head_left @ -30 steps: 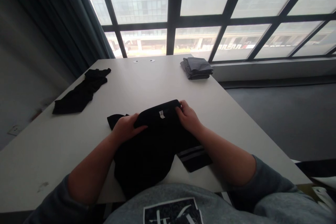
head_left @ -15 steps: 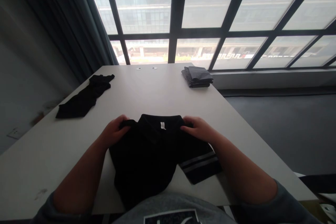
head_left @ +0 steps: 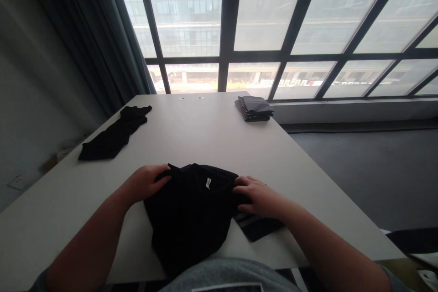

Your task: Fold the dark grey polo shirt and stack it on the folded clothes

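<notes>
A black shirt (head_left: 191, 214) with a small white neck label lies on the white table (head_left: 212, 132) right in front of me, its lower part hanging over the near edge. A sleeve with two grey stripes (head_left: 255, 226) sticks out at the right. My left hand (head_left: 145, 182) grips the shirt's left shoulder, fingers curled on the cloth. My right hand (head_left: 256, 194) rests on the right shoulder, fingers pressed onto the fabric above the striped sleeve.
A crumpled black garment (head_left: 114, 134) lies at the table's far left. A folded stack of grey and striped clothes (head_left: 255, 108) sits at the far right corner. Big windows and a dark curtain stand behind; grey floor lies to the right.
Both hands have drawn the shirt's collar end back toward me and laid it flatter, the hands spreading out to the shoulders. The camera has tilted up a little.
</notes>
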### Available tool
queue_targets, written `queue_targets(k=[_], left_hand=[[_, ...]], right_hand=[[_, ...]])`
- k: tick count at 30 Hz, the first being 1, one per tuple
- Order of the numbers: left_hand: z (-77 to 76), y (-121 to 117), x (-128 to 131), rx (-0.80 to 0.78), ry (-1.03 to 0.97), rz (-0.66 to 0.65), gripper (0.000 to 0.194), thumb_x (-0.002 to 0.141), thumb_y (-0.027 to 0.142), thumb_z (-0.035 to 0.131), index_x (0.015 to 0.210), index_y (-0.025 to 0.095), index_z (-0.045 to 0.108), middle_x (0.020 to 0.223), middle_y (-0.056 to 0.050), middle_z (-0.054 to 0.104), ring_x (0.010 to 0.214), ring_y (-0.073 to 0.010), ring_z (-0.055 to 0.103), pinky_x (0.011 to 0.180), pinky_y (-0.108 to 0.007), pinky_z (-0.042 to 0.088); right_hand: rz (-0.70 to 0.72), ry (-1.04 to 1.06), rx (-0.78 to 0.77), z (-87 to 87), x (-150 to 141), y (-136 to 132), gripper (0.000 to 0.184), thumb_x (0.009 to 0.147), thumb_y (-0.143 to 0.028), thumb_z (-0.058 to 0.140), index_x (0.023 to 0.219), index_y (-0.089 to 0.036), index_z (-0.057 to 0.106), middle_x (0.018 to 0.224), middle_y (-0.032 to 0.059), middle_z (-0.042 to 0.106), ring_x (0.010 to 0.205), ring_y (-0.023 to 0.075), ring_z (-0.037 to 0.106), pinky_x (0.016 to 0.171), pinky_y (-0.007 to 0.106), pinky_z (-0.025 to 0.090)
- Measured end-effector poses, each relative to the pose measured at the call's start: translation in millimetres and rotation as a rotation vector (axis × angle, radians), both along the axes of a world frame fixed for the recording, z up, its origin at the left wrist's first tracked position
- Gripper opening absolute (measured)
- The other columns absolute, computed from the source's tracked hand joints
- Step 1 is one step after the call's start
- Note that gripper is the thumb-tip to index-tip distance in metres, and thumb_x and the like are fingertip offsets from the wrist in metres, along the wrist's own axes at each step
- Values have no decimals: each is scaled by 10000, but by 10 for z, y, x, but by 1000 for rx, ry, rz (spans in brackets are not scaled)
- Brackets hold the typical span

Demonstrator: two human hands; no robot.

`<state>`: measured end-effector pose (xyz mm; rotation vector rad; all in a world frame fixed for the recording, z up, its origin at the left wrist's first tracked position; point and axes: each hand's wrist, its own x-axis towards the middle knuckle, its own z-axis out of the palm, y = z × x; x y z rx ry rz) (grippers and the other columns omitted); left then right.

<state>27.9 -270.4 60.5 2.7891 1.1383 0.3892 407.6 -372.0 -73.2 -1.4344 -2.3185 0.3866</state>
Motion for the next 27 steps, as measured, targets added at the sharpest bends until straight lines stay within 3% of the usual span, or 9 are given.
queue_targets(k=[3,5,7,10,14,16,21,27], left_hand=[[63,-128,-89,-71,114,-74,179,940,367,583,970,279,736,846,-10,753,744,-195,702,671,-273,483],[132,-205,-153,-69,159,-75,202,957,372,553,969,291,737,838,-5,754,737,-195,709,656,-271,472],[228,-270,-218,-13,173,-28,251,977,409,513,979,295,736,821,-6,758,707,-200,711,628,-276,454],[425,-364,-302,125,141,55,320,976,492,490,993,299,743,796,-13,761,674,-218,706,602,-290,435],[766,-495,-316,241,75,142,425,971,614,452,1019,308,743,849,-4,772,714,-228,714,642,-296,461],[954,-545,-270,278,79,182,472,965,651,425,1045,304,734,877,-1,770,726,-225,708,650,-293,463],[1426,-673,-96,218,160,217,505,963,641,370,1141,290,686,829,6,732,706,-209,682,625,-272,470],[1971,-969,-117,-53,101,261,582,907,742,447,1288,329,602,861,35,711,680,-185,695,583,-270,561]], right_hand=[[-78,-30,79,-64,-129,-83,211,933,-197,639,1102,-242,756,1258,104,664,1166,292,599,1048,478,469],[-74,61,100,-98,-171,-131,194,970,-182,557,1054,-226,726,1151,91,695,1106,262,622,1086,492,435],[-80,216,58,-79,-147,-189,187,1008,-245,498,1046,-216,679,1058,83,705,1015,235,642,1062,475,452],[-182,470,-58,99,-11,-302,275,1038,-416,434,1011,-216,621,941,66,683,872,216,637,876,402,525],[-222,829,-252,559,226,-415,396,963,-585,535,1086,-223,639,978,62,688,863,217,658,755,348,556],[-207,899,-318,829,346,-418,445,912,-625,616,1103,-224,649,947,58,687,805,208,658,688,325,555],[-147,687,-195,1560,661,-419,491,900,-675,640,1098,-227,670,888,59,682,742,192,645,635,315,549],[-216,409,32,2389,890,-799,502,948,-681,617,1160,-230,679,933,69,709,781,198,679,632,324,563]])
